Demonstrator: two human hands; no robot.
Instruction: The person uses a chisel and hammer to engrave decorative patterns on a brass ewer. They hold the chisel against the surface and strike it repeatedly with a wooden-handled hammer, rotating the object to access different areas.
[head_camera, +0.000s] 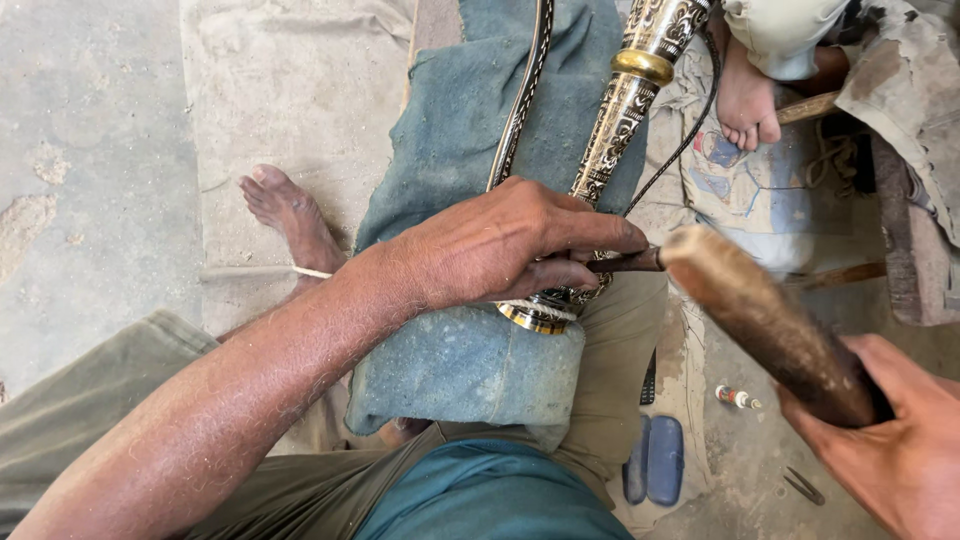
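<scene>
One wooden mallet (775, 330) is gripped in the right hand (900, 450), its head touching the one small punch (625, 262) pinched by the left hand (500, 245) against one engraved metal tube (620, 120) lying on a blue cloth (460, 360) over the lap, concrete floor (90, 150) beyond.

Olive-green trousers (90, 400) and a teal shirt (490, 500) were worn; both forearms were left unsleeved, and the foot (290, 215) beyond the trousers was bare.
</scene>
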